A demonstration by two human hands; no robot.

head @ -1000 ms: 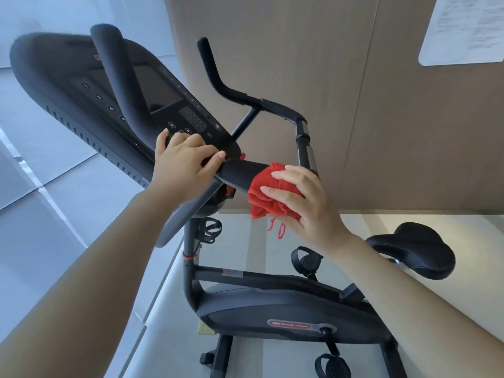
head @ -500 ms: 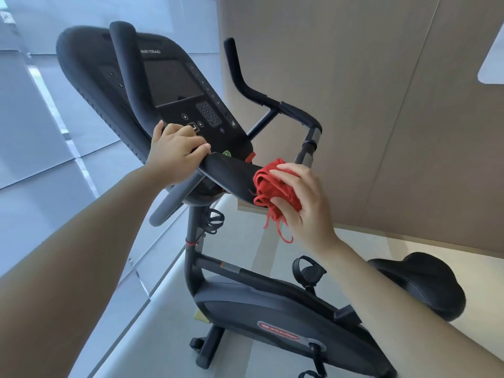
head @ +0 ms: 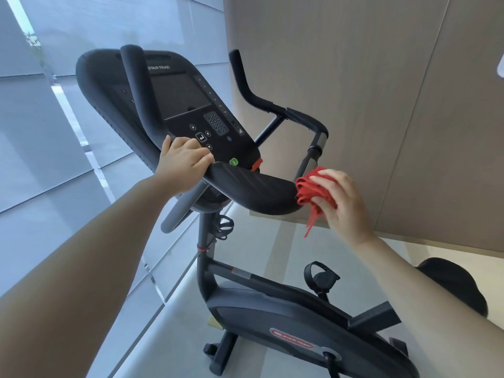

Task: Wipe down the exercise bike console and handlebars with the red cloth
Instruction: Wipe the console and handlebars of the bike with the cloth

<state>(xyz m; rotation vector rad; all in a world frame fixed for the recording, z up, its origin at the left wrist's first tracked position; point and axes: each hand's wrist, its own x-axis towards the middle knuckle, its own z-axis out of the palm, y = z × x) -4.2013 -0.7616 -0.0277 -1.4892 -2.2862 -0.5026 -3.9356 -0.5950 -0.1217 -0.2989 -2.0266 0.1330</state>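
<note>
The black exercise bike console (head: 180, 102) with its dark screen and keypad tilts up at centre left. A black padded handlebar rest (head: 251, 186) runs across below it, and the far handlebar (head: 261, 102) curves up behind. My left hand (head: 182, 162) grips the near handlebar where it meets the rest, fingers curled over the top. My right hand (head: 341, 203) holds the bunched red cloth (head: 311, 192) against the right end of the padded rest, a frayed strand hanging below.
The bike's frame and flywheel cover (head: 294, 323) stand on the pale floor below, with a pedal strap (head: 319, 276) and the black saddle (head: 458, 285) at right. A tan wood-panel wall (head: 381, 91) is close behind; grey window panels (head: 41, 132) fill the left.
My right hand has slid the red cloth rightward along the padded rest to its end. My left hand keeps its grip. The view has shifted, showing more of the console.
</note>
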